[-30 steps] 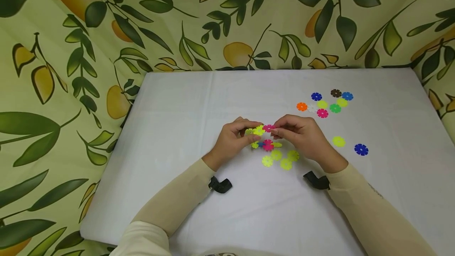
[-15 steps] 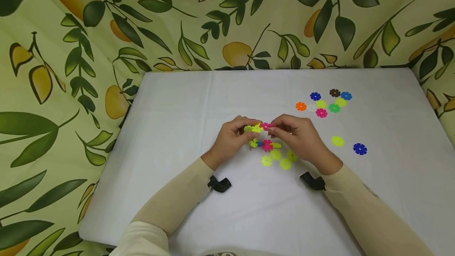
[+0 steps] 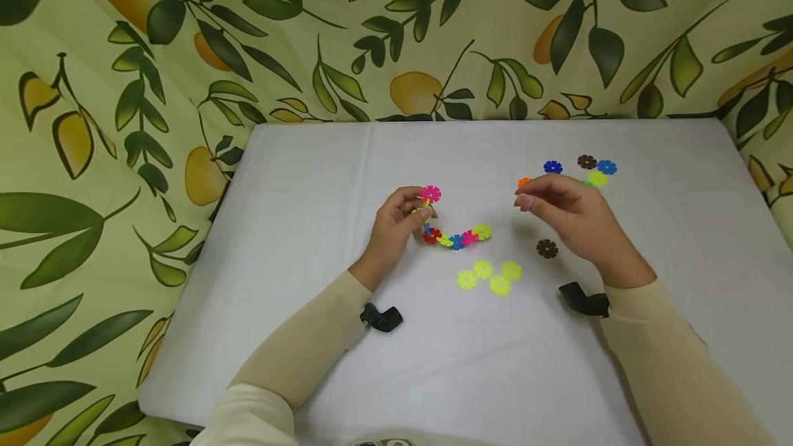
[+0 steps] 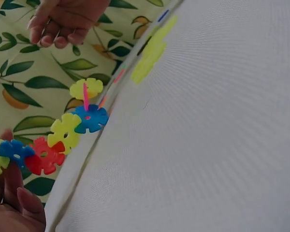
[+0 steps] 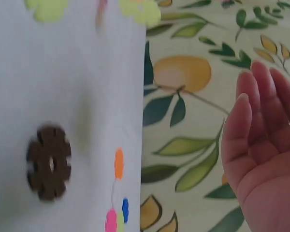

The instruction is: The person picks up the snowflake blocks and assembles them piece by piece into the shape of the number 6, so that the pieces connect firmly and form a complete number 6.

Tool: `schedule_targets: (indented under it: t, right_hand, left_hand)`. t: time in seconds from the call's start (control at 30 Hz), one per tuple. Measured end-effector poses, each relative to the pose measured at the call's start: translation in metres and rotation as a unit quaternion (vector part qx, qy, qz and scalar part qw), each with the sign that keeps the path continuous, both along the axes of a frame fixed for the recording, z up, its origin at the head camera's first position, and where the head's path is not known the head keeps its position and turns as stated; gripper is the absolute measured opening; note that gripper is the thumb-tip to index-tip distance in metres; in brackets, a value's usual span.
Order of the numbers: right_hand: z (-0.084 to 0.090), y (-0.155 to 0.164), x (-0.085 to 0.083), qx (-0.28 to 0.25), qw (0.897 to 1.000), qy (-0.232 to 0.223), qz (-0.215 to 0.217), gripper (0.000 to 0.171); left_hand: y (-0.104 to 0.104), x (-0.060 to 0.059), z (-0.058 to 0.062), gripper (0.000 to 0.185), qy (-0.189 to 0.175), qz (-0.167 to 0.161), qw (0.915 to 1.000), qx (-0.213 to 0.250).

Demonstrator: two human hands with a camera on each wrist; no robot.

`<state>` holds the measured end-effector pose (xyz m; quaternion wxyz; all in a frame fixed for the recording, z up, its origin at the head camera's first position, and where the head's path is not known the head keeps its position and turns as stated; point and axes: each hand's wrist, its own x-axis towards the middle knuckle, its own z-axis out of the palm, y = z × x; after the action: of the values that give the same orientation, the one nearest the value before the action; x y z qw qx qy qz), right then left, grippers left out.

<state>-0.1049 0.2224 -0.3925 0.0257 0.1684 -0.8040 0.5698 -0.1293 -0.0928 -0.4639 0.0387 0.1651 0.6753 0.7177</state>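
My left hand [image 3: 396, 220] pinches a curved chain of interlocking notched plastic discs above the table. At its upper end is a pink disc [image 3: 431, 194]; a red disc [image 3: 432, 235], a blue disc [image 4: 92, 119] and a yellow disc [image 3: 481, 231] lie further along. The left wrist view shows the thumb and fingers of that hand at the chain's near part. My right hand [image 3: 573, 222] hangs apart from the chain, over the right of the table; in the right wrist view its palm holds nothing. Below it lies a loose brown disc [image 3: 547, 248].
Several loose yellow discs [image 3: 500, 285] lie in front of the chain. At the back right a group of mixed discs, among them a dark blue disc [image 3: 553, 167], is partly hidden by my right hand. A patterned cloth [image 3: 415, 33] hangs beyond the white table [image 3: 297, 177].
My right hand has let go of the pink disc and moved right, uncovering the brown disc. My left hand has turned the chain, so the pink disc now points up.
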Motion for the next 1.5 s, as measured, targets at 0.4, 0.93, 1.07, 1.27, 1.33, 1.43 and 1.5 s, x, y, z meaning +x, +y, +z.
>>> schedule_targets:
  t: [0.4, 0.93, 1.07, 1.27, 1.33, 1.43, 1.5]
  right_hand:
    - [-0.036, 0.062, -0.020, 0.038, 0.983, -0.165, 0.071, 0.040]
    - [-0.039, 0.071, -0.022, 0.230, 0.942, -0.179, 0.164, 0.034]
    - [-0.039, 0.068, -0.023, 0.232, 0.944, -0.177, 0.157, 0.025]
    - [-0.039, 0.065, -0.024, 0.231, 0.942, -0.194, 0.146, 0.023]
    - [-0.039, 0.064, -0.024, 0.240, 0.941, -0.198, 0.133, 0.020]
    - [-0.039, 0.061, -0.025, 0.256, 0.939, -0.201, 0.109, 0.015]
    - [-0.037, 0.058, -0.026, 0.257, 0.941, -0.199, 0.091, 0.008]
  left_hand:
    - [-0.001, -0.001, -0.002, 0.023, -0.020, 0.031, 0.9992, -0.013]
    - [-0.001, 0.000, -0.002, 0.034, -0.034, 0.018, 0.9993, 0.003]
    - [-0.001, -0.001, -0.003, 0.034, -0.034, 0.018, 0.9992, -0.008]
    - [-0.002, -0.001, -0.002, 0.035, -0.039, 0.018, 0.9985, -0.033]
    - [-0.002, 0.000, 0.000, 0.035, -0.043, 0.017, 0.9984, -0.032]
    - [-0.002, 0.001, 0.000, 0.030, -0.047, 0.015, 0.9987, -0.013]
    - [-0.001, 0.002, 0.001, 0.026, -0.042, 0.013, 0.9990, -0.003]
